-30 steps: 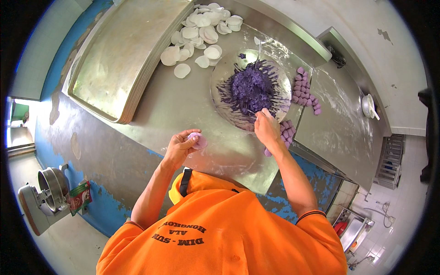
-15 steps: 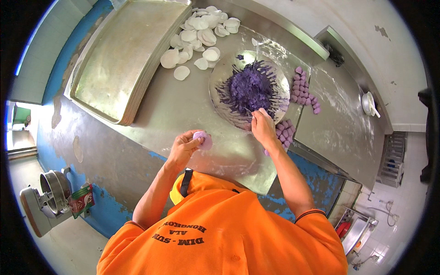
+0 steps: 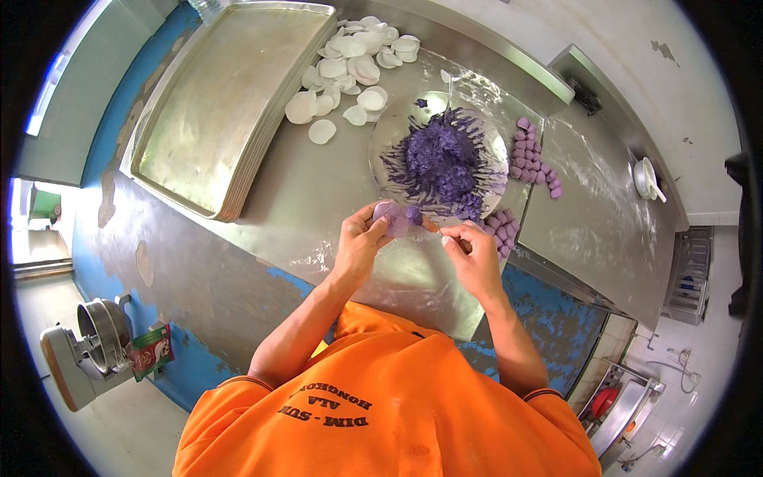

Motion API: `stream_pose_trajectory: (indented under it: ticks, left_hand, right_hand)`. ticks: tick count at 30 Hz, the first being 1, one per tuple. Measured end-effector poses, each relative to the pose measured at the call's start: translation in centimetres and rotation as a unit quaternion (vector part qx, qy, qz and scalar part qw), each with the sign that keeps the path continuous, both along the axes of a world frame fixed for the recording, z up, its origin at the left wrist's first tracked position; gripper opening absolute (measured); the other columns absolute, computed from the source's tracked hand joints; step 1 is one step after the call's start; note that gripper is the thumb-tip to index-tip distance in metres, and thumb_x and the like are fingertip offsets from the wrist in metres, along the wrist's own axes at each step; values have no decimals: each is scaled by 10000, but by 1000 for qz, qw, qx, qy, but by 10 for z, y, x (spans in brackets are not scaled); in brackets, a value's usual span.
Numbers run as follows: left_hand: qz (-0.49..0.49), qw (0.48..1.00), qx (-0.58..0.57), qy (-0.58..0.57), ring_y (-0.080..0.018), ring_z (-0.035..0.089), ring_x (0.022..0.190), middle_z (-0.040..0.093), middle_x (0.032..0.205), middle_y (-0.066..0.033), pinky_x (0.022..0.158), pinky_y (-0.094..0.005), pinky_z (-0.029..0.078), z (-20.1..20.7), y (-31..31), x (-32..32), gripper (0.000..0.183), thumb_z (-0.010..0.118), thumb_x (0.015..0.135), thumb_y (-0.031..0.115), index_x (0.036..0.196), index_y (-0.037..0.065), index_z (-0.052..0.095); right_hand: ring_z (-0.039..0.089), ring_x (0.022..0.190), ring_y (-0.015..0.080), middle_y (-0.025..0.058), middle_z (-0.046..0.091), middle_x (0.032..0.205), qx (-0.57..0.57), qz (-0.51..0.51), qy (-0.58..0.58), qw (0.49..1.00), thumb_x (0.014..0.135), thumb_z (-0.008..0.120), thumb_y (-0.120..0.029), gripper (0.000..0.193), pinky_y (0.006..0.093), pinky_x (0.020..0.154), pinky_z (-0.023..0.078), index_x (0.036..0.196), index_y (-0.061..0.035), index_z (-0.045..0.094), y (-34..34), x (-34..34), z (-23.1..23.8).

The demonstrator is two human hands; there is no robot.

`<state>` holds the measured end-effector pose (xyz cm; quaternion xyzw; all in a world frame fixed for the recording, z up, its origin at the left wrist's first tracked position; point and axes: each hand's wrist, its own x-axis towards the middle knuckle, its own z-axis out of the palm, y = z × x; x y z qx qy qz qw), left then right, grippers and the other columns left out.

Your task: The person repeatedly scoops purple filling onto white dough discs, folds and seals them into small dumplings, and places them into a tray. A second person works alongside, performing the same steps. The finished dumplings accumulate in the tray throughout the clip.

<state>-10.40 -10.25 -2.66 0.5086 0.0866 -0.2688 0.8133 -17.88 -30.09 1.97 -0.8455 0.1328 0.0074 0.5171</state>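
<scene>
My left hand point(image 3: 362, 245) pinches a flat, pale-lilac dough disc point(image 3: 394, 218) between thumb and fingers. In my right hand point(image 3: 471, 253) is a small scooping tool point(image 3: 431, 227), its exact kind hard to make out. A dab of dark purple filling point(image 3: 413, 215) sits at its tip, against or right beside the disc's right edge. Just beyond my hands, a wide, shallow metal bowl point(image 3: 385, 131) holds a sticky heap of purple mash point(image 3: 439, 159), smeared up its sides. Lilac dough balls point(image 3: 501, 228) lie near my right hand, partly hidden by it.
More dough balls point(image 3: 531, 157) stand in rows right of the bowl. Round white papers point(image 3: 321, 132) are scattered behind, beside a stack of metal trays point(image 3: 226, 95) at left. A white bowl point(image 3: 644, 180) with a utensil stands far right. A mixer point(image 3: 79, 350) is at lower left.
My right hand has come back from the bowl with filling on the tool. My left hand has moved right and up with the dough disc, so both hands now meet.
</scene>
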Motion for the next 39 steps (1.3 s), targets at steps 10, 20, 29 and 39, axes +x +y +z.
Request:
stream_pose_trajectory:
  ticks: [10,20,29,39]
  left_hand:
    - [-26,981,99,-162,-136,660,1045,699,1154,-102,911,-269,534,24,-31,-6,385,602,978,-3,1351,-85,550]
    - [19,952,202,-227,-105,664,917,726,1048,-105,803,-254,560,-9,-26,9,358,699,924,-6,1264,-91,630]
    - [-55,997,13,-48,-165,674,1013,694,1139,-110,933,-306,550,30,-3,16,321,634,984,32,1281,-70,569]
    - [-174,982,19,-74,-148,655,1012,702,1098,-56,930,-328,533,56,26,-10,306,675,964,66,1251,-20,616]
  right_hand:
    - [651,707,352,153,600,982,-237,-19,-129,963,903,639,-14,162,433,575,518,1060,22,657,34,-14,15]
    - [651,748,387,177,598,988,-141,-40,-87,985,936,588,-34,152,465,655,534,1080,15,596,22,-20,-8]
    - [604,1006,365,185,575,1122,-428,-2,8,904,839,611,14,222,431,780,550,1060,16,630,-1,2,-78]
    - [663,811,269,140,657,875,-54,-16,-129,990,904,687,-81,98,348,731,523,942,10,692,17,-47,-19]
